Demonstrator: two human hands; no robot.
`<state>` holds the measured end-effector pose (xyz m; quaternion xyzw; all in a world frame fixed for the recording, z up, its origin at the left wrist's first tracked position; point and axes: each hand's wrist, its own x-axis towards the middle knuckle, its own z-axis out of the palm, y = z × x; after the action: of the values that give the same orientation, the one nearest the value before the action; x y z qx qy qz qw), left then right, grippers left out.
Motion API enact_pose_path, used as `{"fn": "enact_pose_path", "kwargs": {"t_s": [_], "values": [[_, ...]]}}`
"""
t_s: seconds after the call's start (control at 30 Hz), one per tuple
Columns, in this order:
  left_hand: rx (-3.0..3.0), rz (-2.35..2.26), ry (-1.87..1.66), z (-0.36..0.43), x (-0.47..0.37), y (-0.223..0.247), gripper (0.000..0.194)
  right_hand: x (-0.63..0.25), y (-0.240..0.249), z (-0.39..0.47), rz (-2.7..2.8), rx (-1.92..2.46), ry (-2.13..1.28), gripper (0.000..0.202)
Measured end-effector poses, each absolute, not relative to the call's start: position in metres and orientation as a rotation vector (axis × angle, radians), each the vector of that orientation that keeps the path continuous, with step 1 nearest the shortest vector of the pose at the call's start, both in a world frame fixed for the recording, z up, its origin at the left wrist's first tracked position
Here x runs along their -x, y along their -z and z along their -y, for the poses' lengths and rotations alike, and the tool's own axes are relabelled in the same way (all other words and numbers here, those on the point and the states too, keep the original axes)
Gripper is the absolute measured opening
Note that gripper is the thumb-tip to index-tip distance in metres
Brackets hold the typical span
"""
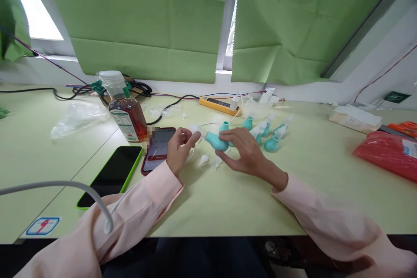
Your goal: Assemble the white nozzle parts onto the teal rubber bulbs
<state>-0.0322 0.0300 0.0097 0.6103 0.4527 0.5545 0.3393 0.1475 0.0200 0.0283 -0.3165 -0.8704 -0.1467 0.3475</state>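
Note:
My right hand [249, 154] grips a teal squeeze bulb [216, 141] between thumb and fingers, holding it tilted above the table with its neck toward the left. A pale, translucent nozzle tip [194, 129] is pinched by my left hand [178, 150] at the bulb's neck; whether the two parts are joined I cannot tell. Right behind the held bulb stands another teal bulb [224, 126], with no tip visible on it. Beyond my right hand are several teal bulbs with clear tips [271, 143]. Small loose white tips [204, 159] lie below my hands.
A phone showing a timer [159, 147] and a green-cased phone [114, 171] lie to the left, near a bottle of brown liquid [127, 113]. At the back is a yellow power strip [220, 106]. A red plastic package [387, 152] lies right. A grey cable [65, 183] crosses my left sleeve.

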Motion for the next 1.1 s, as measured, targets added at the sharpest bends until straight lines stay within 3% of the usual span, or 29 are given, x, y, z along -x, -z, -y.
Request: {"fn": "enact_pose_path", "kwargs": {"t_s": [0.17,0.3,0.6,0.77,0.93,1.1], "values": [[-1.647,-0.951,-1.143,-0.017,0.028,-0.011,0.036,-0.145,-0.023,0.006,2.214,0.82,-0.097,0.039],[-1.676,-0.953,-1.151,-0.007,0.025,-0.009,0.04,-0.136,-0.024,0.008,2.327,0.889,-0.22,0.02],[-1.181,-0.813,-0.856,-0.014,0.025,-0.018,0.044,-0.141,-0.042,0.013,2.433,0.58,-0.59,0.014],[-0.96,-0.655,-0.878,-0.018,0.028,-0.026,0.041,-0.139,-0.048,-0.003,2.295,0.814,-0.465,0.016],[-1.192,-0.85,-1.02,-0.011,0.022,-0.02,0.025,-0.131,-0.042,-0.049,2.303,1.259,-0.155,0.019],[-1.367,-1.006,-1.051,-0.01,0.02,-0.014,0.024,-0.124,-0.029,-0.071,2.408,1.402,-0.026,0.024]]}}
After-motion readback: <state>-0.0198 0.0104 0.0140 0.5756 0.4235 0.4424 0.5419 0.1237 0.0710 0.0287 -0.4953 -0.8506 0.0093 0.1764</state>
